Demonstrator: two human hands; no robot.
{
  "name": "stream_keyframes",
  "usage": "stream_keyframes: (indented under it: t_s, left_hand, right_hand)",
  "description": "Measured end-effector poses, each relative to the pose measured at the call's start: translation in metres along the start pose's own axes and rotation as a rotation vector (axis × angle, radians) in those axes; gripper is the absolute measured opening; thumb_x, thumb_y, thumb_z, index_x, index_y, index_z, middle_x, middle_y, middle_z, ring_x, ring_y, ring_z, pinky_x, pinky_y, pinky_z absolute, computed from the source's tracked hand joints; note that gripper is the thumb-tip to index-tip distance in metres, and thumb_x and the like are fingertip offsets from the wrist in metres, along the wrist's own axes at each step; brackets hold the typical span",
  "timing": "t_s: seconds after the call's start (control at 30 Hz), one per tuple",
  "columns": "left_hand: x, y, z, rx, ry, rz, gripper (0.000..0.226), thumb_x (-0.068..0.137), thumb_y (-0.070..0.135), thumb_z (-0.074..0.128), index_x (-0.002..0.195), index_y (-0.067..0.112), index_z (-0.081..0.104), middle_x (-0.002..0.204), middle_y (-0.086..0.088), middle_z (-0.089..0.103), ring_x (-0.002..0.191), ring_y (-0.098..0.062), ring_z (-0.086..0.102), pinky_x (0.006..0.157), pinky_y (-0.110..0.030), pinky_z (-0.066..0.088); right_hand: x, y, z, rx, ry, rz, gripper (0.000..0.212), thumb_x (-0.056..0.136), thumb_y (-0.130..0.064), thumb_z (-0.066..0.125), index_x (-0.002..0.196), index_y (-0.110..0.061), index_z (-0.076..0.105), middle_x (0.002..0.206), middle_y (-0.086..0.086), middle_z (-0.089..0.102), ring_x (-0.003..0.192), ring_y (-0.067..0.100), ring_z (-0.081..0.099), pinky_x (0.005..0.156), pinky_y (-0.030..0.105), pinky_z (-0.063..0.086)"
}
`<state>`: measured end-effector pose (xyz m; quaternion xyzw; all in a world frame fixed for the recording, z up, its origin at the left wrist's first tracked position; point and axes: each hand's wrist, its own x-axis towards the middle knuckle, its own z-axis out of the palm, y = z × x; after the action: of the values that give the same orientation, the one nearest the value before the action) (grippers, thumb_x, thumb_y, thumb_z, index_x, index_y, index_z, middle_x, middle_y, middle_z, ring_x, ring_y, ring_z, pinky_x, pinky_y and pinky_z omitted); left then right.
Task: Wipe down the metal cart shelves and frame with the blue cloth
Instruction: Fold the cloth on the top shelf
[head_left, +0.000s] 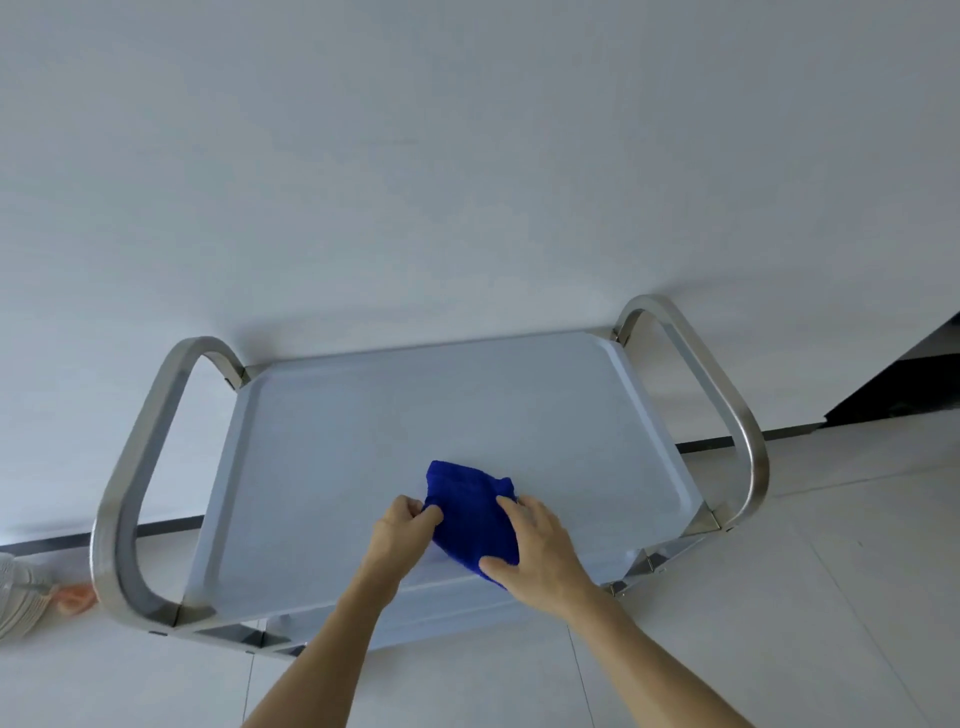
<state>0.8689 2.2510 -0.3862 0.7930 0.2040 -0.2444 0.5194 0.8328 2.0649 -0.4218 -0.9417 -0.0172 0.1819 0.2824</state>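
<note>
Low in the frame's centre, the left hand pinches the blue cloth while the right hand grips its other side. The cloth lies on the cart's top shelf, which carries nothing else.

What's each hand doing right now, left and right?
Left hand: pinches the edge of the blue cloth on the top shelf.
Right hand: grips the same cloth, fingers above and thumb below.

The cloth is deep blue. The cart shelf is pale grey-blue, its frame silver. The wall is white.
</note>
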Motion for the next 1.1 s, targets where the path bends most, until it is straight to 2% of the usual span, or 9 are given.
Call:
stream_keyframes:
  t_s: [0.07, 0.17, 0.43, 0.6, 0.73, 0.8, 0.9, 1.03, 1.1]
  left_hand:
    - [-0.013, 0.019, -0.006, -0.160, -0.046, 0.011, 0.017, 0.090, 0.015, 0.054, 0.096, -0.001, 0.053, 0.095, -0.014, 0.068, 0.082, -0.027, 0.069, 0.080, -0.043, 0.059]
    - [-0.042, 0.054, -0.015, -0.216, -0.079, 0.057, 0.019, 0.090, 0.011, 0.054, 0.100, -0.005, 0.053, 0.094, -0.020, 0.070, 0.080, -0.032, 0.073, 0.084, -0.048, 0.059]
    - [-0.154, 0.134, -0.063, -0.554, -0.171, 0.200, 0.022, 0.097, 0.003, 0.045, 0.093, -0.010, 0.062, 0.090, -0.028, 0.073, 0.089, -0.039, 0.072, 0.087, -0.042, 0.056]
    - [-0.198, 0.151, -0.086, -0.747, -0.157, 0.273, 0.012, 0.096, -0.001, 0.049, 0.108, 0.002, 0.051, 0.079, -0.020, 0.073, 0.086, -0.038, 0.073, 0.091, -0.046, 0.055]
    - [-0.216, 0.151, -0.103, -0.831, -0.233, 0.285, 0.027, 0.096, -0.003, 0.050, 0.122, -0.003, 0.056, 0.112, -0.034, 0.065, 0.100, -0.039, 0.070, 0.089, -0.042, 0.058]
    - [-0.223, 0.150, -0.113, -0.765, -0.324, 0.318, 0.032, 0.093, -0.008, 0.051, 0.124, -0.004, 0.056, 0.115, -0.031, 0.066, 0.107, -0.037, 0.068, 0.093, -0.039, 0.056]
    - [-0.232, 0.149, -0.124, -0.395, -0.326, 0.485, 0.042, 0.085, -0.001, 0.070, 0.125, 0.010, 0.059, 0.112, -0.019, 0.071, 0.109, -0.029, 0.068, 0.100, -0.040, 0.051]
    - [-0.246, 0.162, -0.123, -0.018, -0.017, 0.611, 0.013, 0.093, 0.021, 0.064, 0.102, 0.013, 0.071, 0.082, -0.008, 0.076, 0.076, -0.019, 0.074, 0.077, -0.027, 0.057]
    - [-0.245, 0.169, -0.123, 0.207, 0.172, 0.676, 0.018, 0.091, 0.036, 0.065, 0.090, 0.021, 0.073, 0.070, -0.004, 0.070, 0.064, -0.012, 0.067, 0.065, -0.021, 0.050]
  right_hand:
    - [-0.006, -0.012, -0.013, 0.072, -0.052, -0.006, 0.095, 0.077, -0.059, 0.062, 0.155, -0.030, 0.017, 0.160, -0.002, 0.016, 0.146, 0.021, 0.021, 0.116, 0.040, 0.030]
    - [-0.019, -0.035, -0.035, 0.231, -0.006, -0.070, 0.095, 0.064, -0.061, 0.069, 0.147, -0.041, 0.027, 0.148, -0.013, 0.027, 0.136, 0.013, 0.035, 0.108, 0.038, 0.042]
    - [-0.077, -0.099, -0.101, 0.519, 0.226, -0.133, 0.081, 0.070, -0.051, 0.077, 0.140, -0.045, 0.036, 0.131, -0.026, 0.049, 0.117, -0.003, 0.053, 0.096, 0.027, 0.051]
    - [-0.107, -0.123, -0.137, 0.524, 0.325, -0.198, 0.043, 0.090, -0.028, 0.064, 0.128, -0.036, 0.046, 0.099, -0.014, 0.069, 0.084, 0.008, 0.067, 0.071, 0.029, 0.056]
    - [-0.123, -0.135, -0.169, 0.575, 0.207, -0.235, 0.018, 0.094, -0.028, 0.059, 0.110, -0.035, 0.059, 0.094, -0.011, 0.071, 0.083, 0.009, 0.066, 0.075, 0.029, 0.053]
    - [-0.127, -0.134, -0.180, 0.601, 0.137, -0.253, 0.014, 0.094, -0.027, 0.061, 0.107, -0.031, 0.064, 0.096, -0.011, 0.071, 0.087, 0.008, 0.066, 0.081, 0.031, 0.054]
    - [-0.132, -0.130, -0.190, 0.760, 0.003, -0.247, 0.016, 0.096, -0.019, 0.062, 0.110, -0.019, 0.068, 0.099, 0.001, 0.071, 0.094, 0.019, 0.067, 0.090, 0.042, 0.058]
    - [-0.139, -0.130, -0.200, 0.850, -0.170, -0.265, 0.025, 0.095, -0.012, 0.060, 0.118, -0.014, 0.068, 0.111, 0.012, 0.070, 0.105, 0.031, 0.066, 0.094, 0.045, 0.055]
    - [-0.140, -0.129, -0.207, 0.820, -0.236, -0.268, 0.030, 0.093, -0.011, 0.059, 0.122, -0.013, 0.068, 0.119, 0.017, 0.068, 0.113, 0.036, 0.063, 0.098, 0.045, 0.053]
